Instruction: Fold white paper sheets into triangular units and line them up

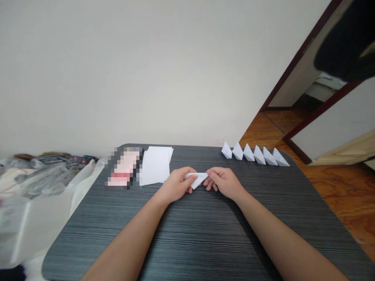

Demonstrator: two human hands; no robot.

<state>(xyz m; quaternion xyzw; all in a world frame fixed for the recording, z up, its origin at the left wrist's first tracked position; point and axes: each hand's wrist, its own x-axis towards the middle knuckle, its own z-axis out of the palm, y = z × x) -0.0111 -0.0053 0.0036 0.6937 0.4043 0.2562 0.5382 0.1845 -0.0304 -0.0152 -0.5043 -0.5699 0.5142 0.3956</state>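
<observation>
A small folded white paper, roughly a triangle with its tip pointing down, is held between both hands above the table's middle. My left hand pinches its left part, the thumb lying across the front. At the right corner, my right hand grips the paper between thumb and index finger, the other fingers curled below. Behind my left hand lies a stack of white paper sheets. Several folded white paper pieces with pointed tops stand in a row at the back right. The fingertips behind the paper are partly hidden.
A dark, wood-grained table stands against a pale wall. On its back left lies a blurred-out pinkish item. Clothes and plastic bags are heaped left of the table. A doorway and wooden floor are on the right.
</observation>
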